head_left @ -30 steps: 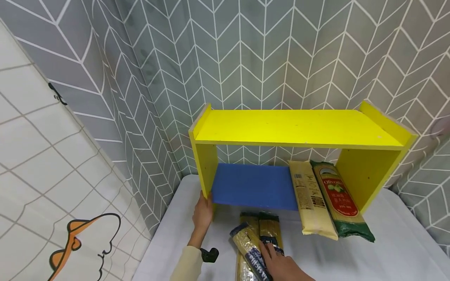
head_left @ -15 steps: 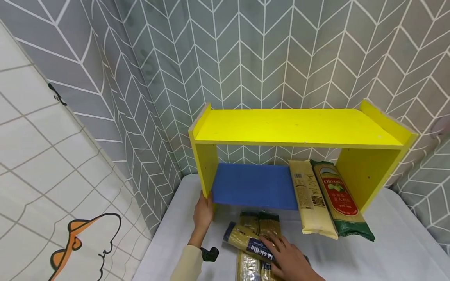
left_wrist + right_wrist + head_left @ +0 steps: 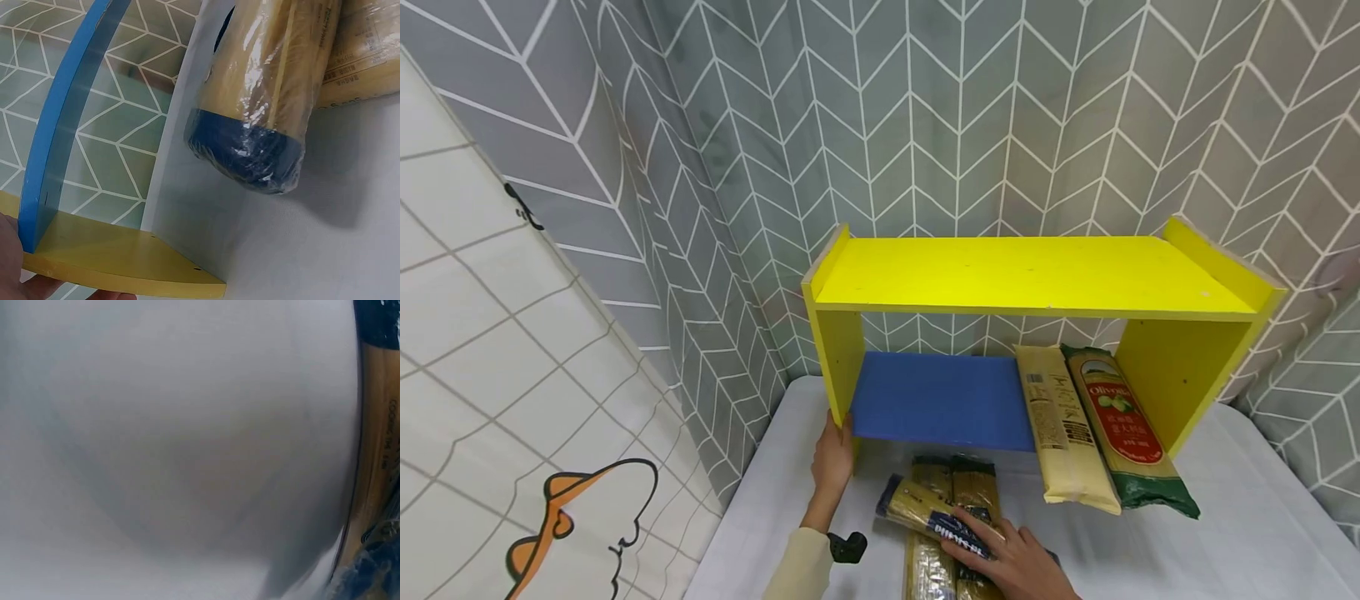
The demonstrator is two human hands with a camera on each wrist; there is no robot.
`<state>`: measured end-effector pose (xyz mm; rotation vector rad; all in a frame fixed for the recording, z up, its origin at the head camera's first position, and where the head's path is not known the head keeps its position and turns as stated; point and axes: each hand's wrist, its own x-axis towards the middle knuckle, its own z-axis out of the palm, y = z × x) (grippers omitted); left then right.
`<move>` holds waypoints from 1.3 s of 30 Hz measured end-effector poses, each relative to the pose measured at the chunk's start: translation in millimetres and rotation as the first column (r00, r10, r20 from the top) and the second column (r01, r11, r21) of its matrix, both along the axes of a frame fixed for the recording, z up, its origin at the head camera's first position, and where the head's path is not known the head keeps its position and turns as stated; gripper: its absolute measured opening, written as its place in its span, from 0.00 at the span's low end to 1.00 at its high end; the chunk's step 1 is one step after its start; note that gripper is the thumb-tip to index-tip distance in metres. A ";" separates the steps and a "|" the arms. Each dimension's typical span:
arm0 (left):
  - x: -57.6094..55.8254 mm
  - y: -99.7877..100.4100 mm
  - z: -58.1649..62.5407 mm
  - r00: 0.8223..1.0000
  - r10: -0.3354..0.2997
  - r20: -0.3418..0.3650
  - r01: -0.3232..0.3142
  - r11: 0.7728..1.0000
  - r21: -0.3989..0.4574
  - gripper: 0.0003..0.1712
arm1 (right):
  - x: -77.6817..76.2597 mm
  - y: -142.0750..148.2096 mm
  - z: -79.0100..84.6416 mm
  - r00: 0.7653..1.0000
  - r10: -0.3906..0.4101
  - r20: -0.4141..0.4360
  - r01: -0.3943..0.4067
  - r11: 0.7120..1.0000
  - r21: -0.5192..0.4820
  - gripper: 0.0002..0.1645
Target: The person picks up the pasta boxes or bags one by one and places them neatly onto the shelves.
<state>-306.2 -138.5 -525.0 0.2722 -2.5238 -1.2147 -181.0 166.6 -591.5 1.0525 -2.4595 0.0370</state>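
My left hand (image 3: 833,458) grips the front edge of the left side panel (image 3: 838,367) of a yellow shelf unit. In the left wrist view its fingers wrap under the yellow panel (image 3: 131,259), beside the blue board (image 3: 53,137). A clear pack of spaghetti (image 3: 913,504) with dark blue ends lies slantwise under my right hand (image 3: 1018,562), which holds it by the label with fingers over the top. This pack crosses over other spaghetti packs (image 3: 976,483) on the table below. The right wrist view catches only a pack's side (image 3: 378,406) at its edge, without the hand.
Two larger pasta packs, one cream-backed (image 3: 1063,425) and one with a red label (image 3: 1123,417), lean side by side at the right of the blue shelf board (image 3: 943,396). Their lower ends jut past its front edge. A patterned curtain (image 3: 955,117) hangs behind.
The held spaghetti pack has turned from steep to flatter, its far end swinging left, and the right hand has shifted right. Over the last half second it moved little. The left hand stays put.
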 end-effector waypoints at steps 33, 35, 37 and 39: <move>0.5 0.5 0.9 1.000 -0.006 0.012 0.006 1.000 0.009 0.21 | -3.0 -22.2 25.8 0.964 -0.184 -0.190 0.121 0.945 -0.304 0.40; -0.1 0.2 0.3 1.000 -0.003 0.012 0.003 1.000 0.006 0.21 | -3.9 -24.0 29.8 0.962 -0.220 -0.159 0.162 0.936 -0.314 0.39; -1.0 -0.1 -0.6 1.000 -0.001 0.012 0.001 1.000 0.002 0.22 | -5.4 -25.6 34.1 0.962 -0.243 -0.122 0.192 0.925 -0.328 0.31; -1.5 -0.5 -1.0 1.000 -0.001 0.008 0.001 1.000 0.000 0.22 | -7.6 -28.0 39.4 0.959 -0.265 -0.102 0.219 0.918 -0.330 0.33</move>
